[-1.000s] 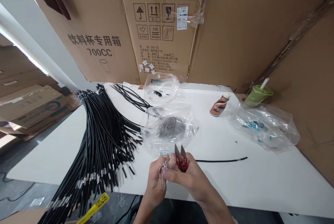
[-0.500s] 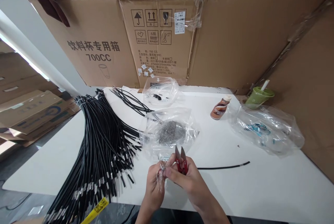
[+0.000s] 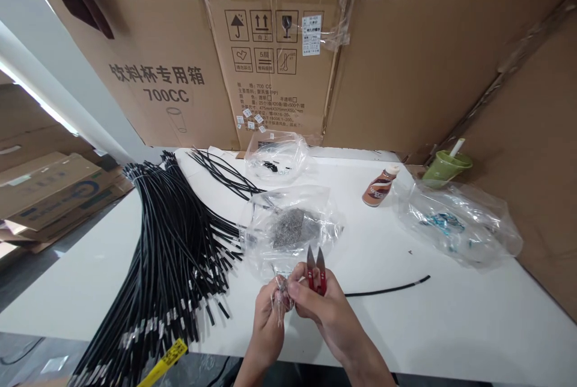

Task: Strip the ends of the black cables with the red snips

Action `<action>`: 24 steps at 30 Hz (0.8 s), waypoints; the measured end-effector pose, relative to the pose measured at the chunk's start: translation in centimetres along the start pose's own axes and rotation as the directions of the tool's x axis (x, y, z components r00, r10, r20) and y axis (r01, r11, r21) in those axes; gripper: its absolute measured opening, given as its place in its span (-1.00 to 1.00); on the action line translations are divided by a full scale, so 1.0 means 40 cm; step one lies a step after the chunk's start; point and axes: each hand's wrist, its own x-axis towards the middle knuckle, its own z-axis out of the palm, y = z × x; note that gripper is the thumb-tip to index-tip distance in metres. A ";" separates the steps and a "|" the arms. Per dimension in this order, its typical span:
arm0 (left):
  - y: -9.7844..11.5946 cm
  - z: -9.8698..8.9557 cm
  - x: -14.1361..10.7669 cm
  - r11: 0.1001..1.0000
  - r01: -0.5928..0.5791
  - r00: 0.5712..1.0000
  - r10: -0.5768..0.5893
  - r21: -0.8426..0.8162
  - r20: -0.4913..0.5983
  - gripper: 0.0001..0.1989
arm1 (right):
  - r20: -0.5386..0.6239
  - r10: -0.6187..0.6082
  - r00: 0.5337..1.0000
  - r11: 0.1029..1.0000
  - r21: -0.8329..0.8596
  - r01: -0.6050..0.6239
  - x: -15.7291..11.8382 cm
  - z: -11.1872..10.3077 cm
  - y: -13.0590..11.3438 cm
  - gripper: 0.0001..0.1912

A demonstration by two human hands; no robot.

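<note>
My left hand (image 3: 269,321) is closed on a small crumpled piece of clear plastic film (image 3: 280,303), whose ends hang below the fingers. My right hand (image 3: 325,303) grips red-handled thread snips (image 3: 317,271) against the palm, with the two blades apart and pointing up. Its thumb and forefinger pinch at the same film beside the left fingers. Just beyond both hands lies a clear plastic bag (image 3: 324,210) with a grey heap of fine metal bits (image 3: 288,228). One black cable (image 3: 387,291) lies to the right of my right hand, its near end hidden behind that hand.
A large bundle of black cables (image 3: 175,243) with a yellow strap (image 3: 163,363) covers the left side of the white table (image 3: 451,327). A brown bottle (image 3: 378,187), a green cup (image 3: 446,166) and more clear bags (image 3: 469,231) stand or lie farther back. Cardboard (image 3: 406,62) walls the rear.
My hands stay together at the film, with the right fingers shifted slightly. The snips have moved a little to the right and up. The view has shifted slightly.
</note>
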 end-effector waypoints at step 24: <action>0.002 0.000 0.038 0.882 -0.424 0.903 0.394 0.204 0.174 -0.48 | -0.074 0.215 0.974 0.972 0.112 -0.206 0.004 0.001 -0.036 -0.43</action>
